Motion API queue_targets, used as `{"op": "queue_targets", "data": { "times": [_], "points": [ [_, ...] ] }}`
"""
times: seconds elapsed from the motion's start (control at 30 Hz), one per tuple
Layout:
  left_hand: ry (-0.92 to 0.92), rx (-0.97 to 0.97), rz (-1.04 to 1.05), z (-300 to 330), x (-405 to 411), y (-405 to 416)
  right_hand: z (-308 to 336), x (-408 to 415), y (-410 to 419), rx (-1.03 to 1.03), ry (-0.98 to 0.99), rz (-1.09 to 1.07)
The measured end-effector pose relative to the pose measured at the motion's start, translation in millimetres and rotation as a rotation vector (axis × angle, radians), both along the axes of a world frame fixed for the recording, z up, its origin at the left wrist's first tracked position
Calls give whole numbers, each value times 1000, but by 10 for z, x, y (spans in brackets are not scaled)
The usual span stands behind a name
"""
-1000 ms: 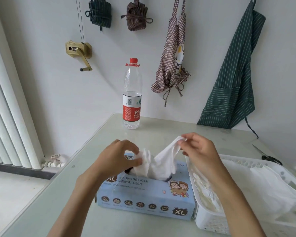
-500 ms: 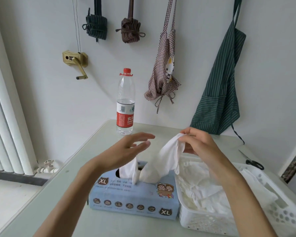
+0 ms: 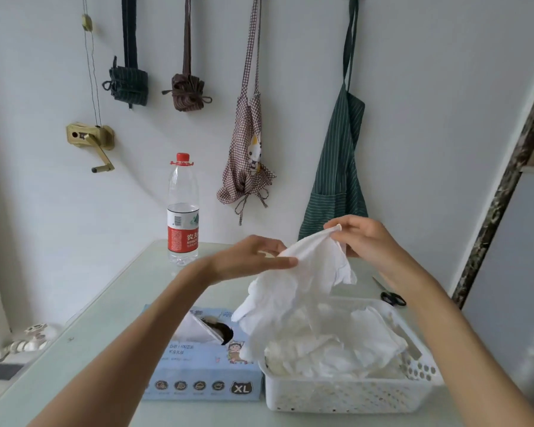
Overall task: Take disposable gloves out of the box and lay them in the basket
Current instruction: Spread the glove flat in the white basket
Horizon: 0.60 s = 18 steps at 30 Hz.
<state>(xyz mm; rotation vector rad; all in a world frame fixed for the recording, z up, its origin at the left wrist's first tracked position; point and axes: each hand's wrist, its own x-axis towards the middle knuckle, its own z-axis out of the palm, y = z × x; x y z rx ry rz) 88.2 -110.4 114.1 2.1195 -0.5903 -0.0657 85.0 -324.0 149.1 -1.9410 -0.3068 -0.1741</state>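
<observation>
Right hand (image 3: 363, 238): pinching the top edge of a white glove (image 3: 293, 291), held raised above the white basket (image 3: 346, 396), lower end hanging over the glove pile (image 3: 330, 343) inside. Left hand (image 3: 250, 257): fingers straight and together, touching the glove's upper left edge. Blue glove box (image 3: 198, 377): on the table (image 3: 105, 318), touching the basket's left wall, another glove protruding from its opening.

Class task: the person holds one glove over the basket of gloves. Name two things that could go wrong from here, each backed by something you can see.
1. The glove hangs partly over the basket's left rim, above the glove box; released now, it may drape outside.
2. The next glove sticks out of the box slot; the dangling one could snag it.
</observation>
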Motion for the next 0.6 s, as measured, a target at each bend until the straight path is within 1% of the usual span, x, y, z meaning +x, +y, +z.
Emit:
{"op": "queue_targets", "data": {
  "times": [0.07, 0.13, 0.27, 0.37, 0.47, 0.6],
  "points": [
    [20, -68, 20, 25, 13, -36, 10, 6, -99, 24, -35, -8],
    [2, -96, 60, 51, 30, -65, 24, 29, -205, 59, -88, -59],
    [-41, -71, 45, 94, 34, -107, 48, 73, -366, 80, -194, -210],
    [-32, -11, -1, 79, 18, -168, 28, 65, -406, 83, -250, -243],
    [-30, -3, 6, 5, 36, -221, -43, 69, -448, 6, -379, -328],
    [-142, -55, 131, -86, 48, -224, -215, 20, -508, -97, -564, -430]
  ]
}}
